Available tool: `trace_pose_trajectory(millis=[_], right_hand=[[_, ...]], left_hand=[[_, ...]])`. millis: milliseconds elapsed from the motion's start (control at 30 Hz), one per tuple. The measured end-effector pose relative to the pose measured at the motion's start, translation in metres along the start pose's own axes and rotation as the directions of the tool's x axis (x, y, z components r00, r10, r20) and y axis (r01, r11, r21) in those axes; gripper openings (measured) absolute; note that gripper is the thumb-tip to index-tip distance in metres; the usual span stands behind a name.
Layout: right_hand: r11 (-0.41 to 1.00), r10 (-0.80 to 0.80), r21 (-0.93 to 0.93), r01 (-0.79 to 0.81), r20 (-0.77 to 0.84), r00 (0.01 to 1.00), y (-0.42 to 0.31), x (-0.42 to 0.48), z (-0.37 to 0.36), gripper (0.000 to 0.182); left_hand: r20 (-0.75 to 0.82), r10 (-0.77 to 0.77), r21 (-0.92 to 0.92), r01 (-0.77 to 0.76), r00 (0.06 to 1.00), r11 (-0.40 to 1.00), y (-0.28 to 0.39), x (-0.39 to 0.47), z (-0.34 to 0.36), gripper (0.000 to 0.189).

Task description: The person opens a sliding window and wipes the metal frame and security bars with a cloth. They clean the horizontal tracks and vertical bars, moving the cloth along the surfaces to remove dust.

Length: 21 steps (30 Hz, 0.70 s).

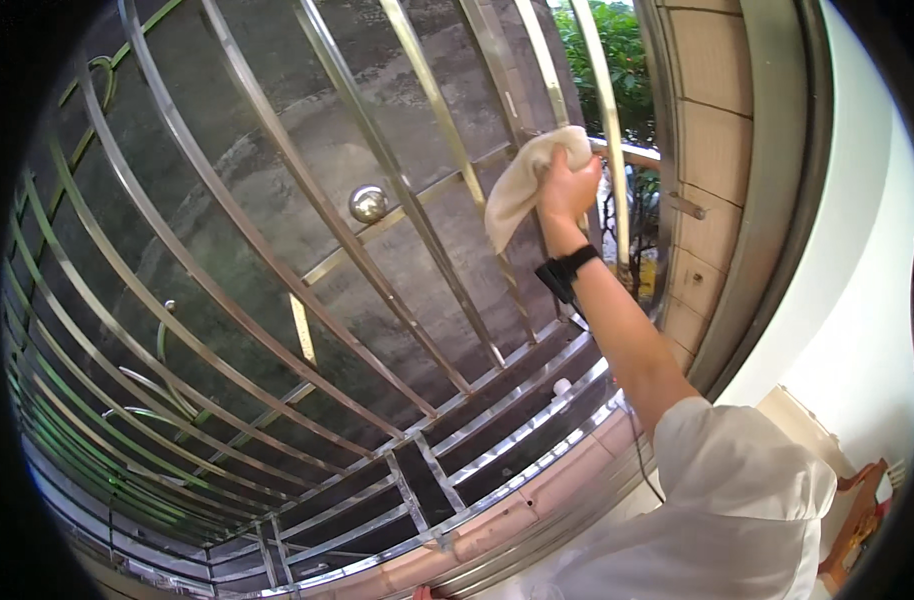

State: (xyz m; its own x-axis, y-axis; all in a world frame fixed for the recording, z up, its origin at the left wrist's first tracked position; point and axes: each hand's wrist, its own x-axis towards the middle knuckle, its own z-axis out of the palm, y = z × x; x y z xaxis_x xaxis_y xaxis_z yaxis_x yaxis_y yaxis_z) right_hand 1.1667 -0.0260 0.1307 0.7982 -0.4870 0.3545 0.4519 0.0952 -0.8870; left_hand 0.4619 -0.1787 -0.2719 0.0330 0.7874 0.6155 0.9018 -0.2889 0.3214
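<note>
My right hand point(569, 189) grips a cream-coloured cloth point(523, 178) and presses it against a vertical metal bar point(545, 64) of a stainless-steel window grille. Part of the cloth hangs down to the left of the hand, and the bar runs behind it. A black band point(569, 271) with a small device is strapped on my right wrist. Only the fingertips of my left hand point(422, 592) show at the bottom edge, by the window track point(487, 576); whether they hold anything is hidden.
Beyond the bars stands a dark grey wall point(442, 300), with a shiny metal ball point(368, 203) on a crossbar. Horizontal rails point(502, 401) form the grille's base above a tiled ledge point(539, 487). A tiled jamb point(708, 135) and metal window frame point(776, 187) border the right side.
</note>
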Motion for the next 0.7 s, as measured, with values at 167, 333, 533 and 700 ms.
trace_pose_trajectory(millis=[167, 333, 533, 700], right_hand=[[0.973, -0.001, -0.228, 0.037, 0.155, 0.988, 0.073, -0.055, -0.033, 0.054], [0.893, 0.155, -0.449, -0.014, 0.279, 0.948, 0.209, -0.081, -0.094, 0.051], [0.811, 0.500, -0.579, -0.087, 0.607, 0.617, 0.225, -0.066, -0.122, 0.033], [0.961, 0.197, -0.062, -0.269, 0.838, 0.509, 0.118, -0.068, -0.088, 0.030]], left_hand=[[-0.011, 0.016, 0.140, -0.014, 1.000, 0.990, -0.001, -0.008, -0.016, 0.035], [0.025, -0.008, 0.031, 0.007, 1.000, 0.999, 0.013, 0.004, -0.013, 0.036], [0.065, -0.083, -0.012, 0.084, 0.994, 0.996, 0.003, -0.003, -0.014, 0.039], [0.071, -0.075, -0.007, 0.076, 0.995, 0.997, -0.003, -0.005, -0.010, 0.039]])
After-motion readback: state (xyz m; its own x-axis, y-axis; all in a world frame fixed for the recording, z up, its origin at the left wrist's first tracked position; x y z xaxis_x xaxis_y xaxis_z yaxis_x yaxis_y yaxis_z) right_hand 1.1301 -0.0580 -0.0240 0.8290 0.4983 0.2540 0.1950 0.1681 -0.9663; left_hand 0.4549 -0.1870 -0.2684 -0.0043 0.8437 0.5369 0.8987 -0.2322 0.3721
